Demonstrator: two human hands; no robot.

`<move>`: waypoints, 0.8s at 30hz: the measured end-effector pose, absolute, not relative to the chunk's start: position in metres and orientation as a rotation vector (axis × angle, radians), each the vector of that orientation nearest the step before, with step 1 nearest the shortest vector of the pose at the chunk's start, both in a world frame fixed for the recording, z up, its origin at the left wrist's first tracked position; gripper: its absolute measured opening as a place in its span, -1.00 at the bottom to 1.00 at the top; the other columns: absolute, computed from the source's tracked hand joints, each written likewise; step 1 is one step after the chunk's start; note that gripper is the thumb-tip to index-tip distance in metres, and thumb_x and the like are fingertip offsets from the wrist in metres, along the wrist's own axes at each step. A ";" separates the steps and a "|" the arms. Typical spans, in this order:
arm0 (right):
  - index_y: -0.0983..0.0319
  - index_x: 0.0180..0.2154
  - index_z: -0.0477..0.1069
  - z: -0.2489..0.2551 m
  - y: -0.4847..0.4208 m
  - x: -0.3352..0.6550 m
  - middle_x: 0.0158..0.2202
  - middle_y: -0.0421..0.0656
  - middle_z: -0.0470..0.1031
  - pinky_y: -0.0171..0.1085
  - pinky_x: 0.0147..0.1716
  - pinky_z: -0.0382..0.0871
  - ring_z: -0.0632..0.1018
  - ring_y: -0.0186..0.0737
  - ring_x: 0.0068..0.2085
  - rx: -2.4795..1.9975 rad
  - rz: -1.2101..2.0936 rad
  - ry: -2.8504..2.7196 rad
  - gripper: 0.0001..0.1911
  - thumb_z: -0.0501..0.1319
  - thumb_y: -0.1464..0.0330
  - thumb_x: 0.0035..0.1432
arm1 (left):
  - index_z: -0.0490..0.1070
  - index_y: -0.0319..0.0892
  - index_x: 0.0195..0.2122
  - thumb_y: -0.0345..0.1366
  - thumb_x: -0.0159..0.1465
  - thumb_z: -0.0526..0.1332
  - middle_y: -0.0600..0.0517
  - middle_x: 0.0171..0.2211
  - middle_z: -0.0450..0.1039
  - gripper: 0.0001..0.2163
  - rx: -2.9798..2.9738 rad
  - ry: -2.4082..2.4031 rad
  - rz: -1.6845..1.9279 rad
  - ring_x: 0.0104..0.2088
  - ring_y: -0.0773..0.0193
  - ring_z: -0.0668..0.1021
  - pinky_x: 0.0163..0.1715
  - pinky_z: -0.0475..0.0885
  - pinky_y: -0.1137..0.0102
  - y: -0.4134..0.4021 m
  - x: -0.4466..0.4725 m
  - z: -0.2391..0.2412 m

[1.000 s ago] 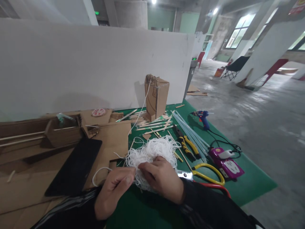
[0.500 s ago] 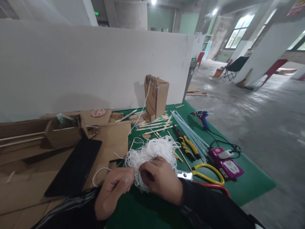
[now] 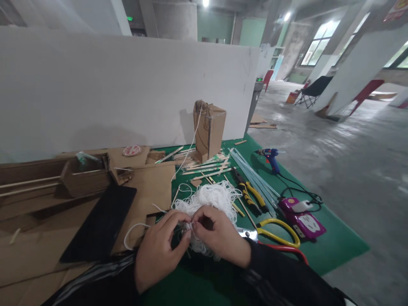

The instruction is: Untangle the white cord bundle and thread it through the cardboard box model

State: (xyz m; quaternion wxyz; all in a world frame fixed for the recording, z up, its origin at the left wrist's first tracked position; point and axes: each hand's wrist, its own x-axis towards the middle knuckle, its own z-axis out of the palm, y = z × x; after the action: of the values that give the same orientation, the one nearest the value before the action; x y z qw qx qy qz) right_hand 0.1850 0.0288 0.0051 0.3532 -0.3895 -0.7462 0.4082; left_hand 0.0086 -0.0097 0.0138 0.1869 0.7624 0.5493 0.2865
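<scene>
A tangled heap of thin white string (image 3: pixel 213 197) lies on the green tabletop in front of me. At its near edge, my left hand (image 3: pixel 162 246) has thumb and fingers closed around strands of the string. Right beside it, my right hand (image 3: pixel 219 236) pinches the string too, thumb against fingertips. The fingertips of both hands almost meet, and the exact strands between them are too small to make out. One strand (image 3: pixel 195 138) runs from the tall cardboard piece (image 3: pixel 214 131) down towards the heap. A white loop (image 3: pixel 127 238) curls out left of my left hand.
Scissors (image 3: pixel 277 233) with yellow and red handles lie by my right forearm. Beyond them are pliers (image 3: pixel 250 195), clear glue sticks (image 3: pixel 253 176), a blue glue gun (image 3: pixel 270 159) and a purple power strip (image 3: pixel 302 219). Cardboard (image 3: pixel 153 182) and a black panel (image 3: pixel 100 225) cover the left side.
My left hand has moved right and opened from a curled fist to a pinch at the string. My right hand has shifted slightly to the right, its fingertips now meeting the left hand's.
</scene>
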 end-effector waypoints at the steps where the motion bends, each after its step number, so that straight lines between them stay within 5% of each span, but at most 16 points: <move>1: 0.23 -0.36 0.38 0.006 0.029 0.185 -0.42 -0.23 0.45 -0.39 -0.41 0.32 0.46 -0.34 -0.39 -1.008 1.091 -1.916 -0.93 0.14 0.48 0.12 | 0.37 -0.09 -0.20 -0.27 0.31 0.11 0.06 -0.25 0.48 -0.90 2.171 1.544 0.795 -0.56 0.31 0.39 -0.50 0.30 0.40 -0.009 0.009 0.014; 6: 0.23 -0.45 0.33 0.011 0.028 0.187 -0.47 -0.26 0.39 -0.38 -0.43 0.27 0.41 -0.34 -0.43 -1.042 1.072 -1.960 -0.90 0.17 0.53 -0.03 | 0.34 -0.11 -0.38 -0.29 0.29 0.09 0.06 -0.38 0.45 -0.89 2.288 1.574 0.736 -0.45 0.24 0.46 -0.48 0.27 0.40 -0.008 0.008 0.012; 15: 0.22 -0.54 0.20 0.014 0.025 0.194 -0.42 -0.25 0.34 -0.19 -0.16 0.22 0.39 -0.24 -0.30 -0.940 0.751 -2.348 -0.78 0.26 0.52 -0.13 | 0.34 -0.11 -0.35 -0.34 0.24 0.09 0.04 -0.39 0.47 -0.93 2.401 1.661 0.710 -0.35 0.13 0.48 -0.36 0.26 0.31 -0.003 0.003 0.001; 19: 0.22 -0.55 0.15 0.033 0.025 0.203 -0.36 -0.21 0.35 -0.19 -0.16 0.26 0.42 -0.23 -0.25 -0.847 0.939 -2.168 -0.73 0.24 0.48 0.03 | 0.44 -0.07 -0.25 -0.43 0.20 0.07 0.03 -0.34 0.47 -0.79 2.442 1.583 0.693 -0.34 0.15 0.47 -0.35 0.26 0.32 -0.005 0.002 0.002; 24: 0.19 -0.56 0.11 0.053 0.027 0.228 -0.39 -0.17 0.33 -0.22 -0.29 0.31 0.40 -0.24 -0.32 -0.691 1.422 -1.770 -0.60 0.23 0.22 0.18 | 0.45 -0.09 -0.36 -0.46 0.20 0.07 0.02 -0.36 0.42 -0.81 2.406 1.578 0.729 -0.34 0.17 0.47 -0.34 0.27 0.33 -0.006 0.003 0.001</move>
State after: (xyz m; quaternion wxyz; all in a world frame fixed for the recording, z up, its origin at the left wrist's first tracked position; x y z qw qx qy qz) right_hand 0.2281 0.0266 0.0530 0.3748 -0.2701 -0.6913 0.5556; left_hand 0.0026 -0.0063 0.0009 0.0866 0.8074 0.5297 0.2448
